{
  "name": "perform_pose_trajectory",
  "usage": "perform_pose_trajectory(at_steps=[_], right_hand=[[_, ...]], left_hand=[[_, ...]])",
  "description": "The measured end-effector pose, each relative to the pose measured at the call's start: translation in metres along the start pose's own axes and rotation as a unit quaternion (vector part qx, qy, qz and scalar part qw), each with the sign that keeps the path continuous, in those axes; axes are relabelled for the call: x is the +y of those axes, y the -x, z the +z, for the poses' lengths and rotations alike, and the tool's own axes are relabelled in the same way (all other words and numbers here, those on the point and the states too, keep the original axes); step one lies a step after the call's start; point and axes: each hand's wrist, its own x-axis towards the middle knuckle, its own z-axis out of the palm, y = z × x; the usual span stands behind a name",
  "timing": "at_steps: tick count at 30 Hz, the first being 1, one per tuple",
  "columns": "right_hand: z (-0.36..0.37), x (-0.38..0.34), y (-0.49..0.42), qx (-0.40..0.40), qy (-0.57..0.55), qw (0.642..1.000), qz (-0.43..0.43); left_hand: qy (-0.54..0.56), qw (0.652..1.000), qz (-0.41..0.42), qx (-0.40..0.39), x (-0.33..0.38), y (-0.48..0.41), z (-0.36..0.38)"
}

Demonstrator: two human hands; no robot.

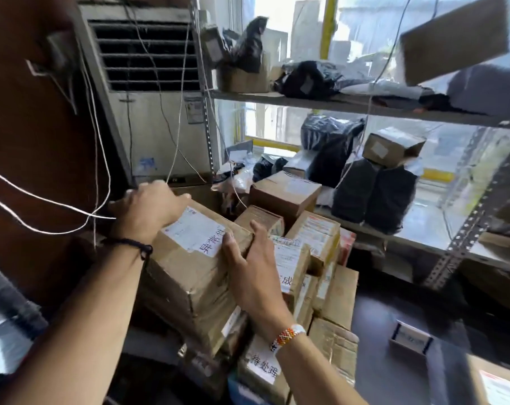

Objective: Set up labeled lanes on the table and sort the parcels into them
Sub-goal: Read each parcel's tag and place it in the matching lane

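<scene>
**Box held at the parcel stack.** A box (189, 267) with a white label (194, 233) bearing handwritten characters is shown on top of a stack of cardboard parcels (315, 249). The left grip (151, 209) is curled over the box's far left edge. The right grip (251, 267) is clamped on its right edge, with the thumb on the top face and the fingers along the side. Whatever carries the stack is hidden by the parcels, so no surface can be made out. Right of the box and touching it, smaller parcels are packed together, several with printed labels. Behind the box a standing air conditioner (148, 83) is seen, and thin white wires (43, 203) hang to the box's left. Beyond the box to the right, a metal rack (350, 105) is loaded with black bags (373, 194) and cartons in front of a bright window (277, 124). To the lower right of the box, a small carton (411, 343) lies on the dark floor (394, 311).
</scene>
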Motion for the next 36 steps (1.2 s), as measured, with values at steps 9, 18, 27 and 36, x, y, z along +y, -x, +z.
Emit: perform_pose_trajectory(at_steps=[9, 18, 27, 36], right_hand=[[0.022, 0.003, -0.003, 0.111, -0.121, 0.986, 0.009], [-0.054, -0.011, -0.016, 0.163, -0.352, 0.914, -0.12], [-0.194, -0.007, -0.02, 0.166, -0.395, 0.878, -0.213], [-0.356, 0.025, 0.056, 0.182, -0.194, 0.959, -0.102]], left_hand=[[0.054, 0.996, 0.011, -0.075, -0.009, -0.012, 0.01], [0.363, 0.904, 0.194, -0.121, 0.015, 0.025, -0.058], [0.649, 0.614, 0.285, -0.347, 0.104, 0.057, -0.029], [0.593, 0.582, 0.404, -0.382, 0.246, 0.099, -0.023]])
